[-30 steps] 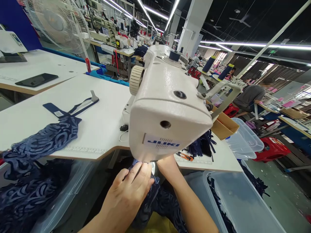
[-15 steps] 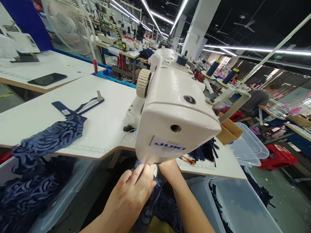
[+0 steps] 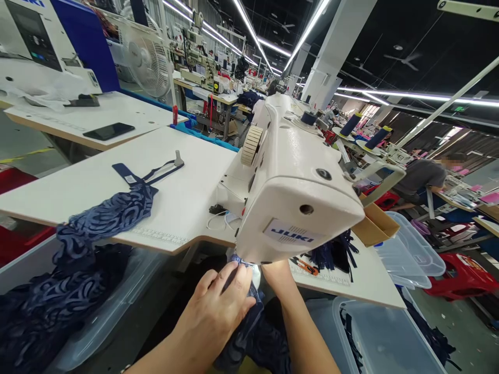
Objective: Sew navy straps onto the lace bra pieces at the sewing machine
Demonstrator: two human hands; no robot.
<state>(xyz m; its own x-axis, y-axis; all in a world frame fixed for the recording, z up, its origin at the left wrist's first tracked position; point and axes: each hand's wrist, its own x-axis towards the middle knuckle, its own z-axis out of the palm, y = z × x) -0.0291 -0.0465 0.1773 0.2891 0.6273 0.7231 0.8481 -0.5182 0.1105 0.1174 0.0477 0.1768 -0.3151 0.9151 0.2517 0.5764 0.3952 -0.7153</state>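
Observation:
A white sewing machine (image 3: 304,208) stands in front of me, its head hiding the needle area. My left hand (image 3: 218,306) is closed on a navy patterned garment (image 3: 247,324) just below the machine head, fingers bent and pressed together. Cloth from this garment hangs down between my forearms. My right hand (image 3: 276,271) reaches in under the head from the right; its fingers are hidden behind the machine. Another navy patterned garment with straps (image 3: 113,210) lies on the left of the white table (image 3: 191,192), trailing over its edge.
Left of me, a clear bin (image 3: 113,306) holds more navy cloth. Orange-handled snips (image 3: 306,267) and navy strips (image 3: 335,252) lie right of the machine. A cardboard box (image 3: 376,223) and clear tubs (image 3: 409,249) stand beyond. A person (image 3: 421,176) sits far right.
The whole view has shifted, so the machine and table sit further right and slightly lower. Both hands keep nearly the same places at the machine head, with the left still on the garment.

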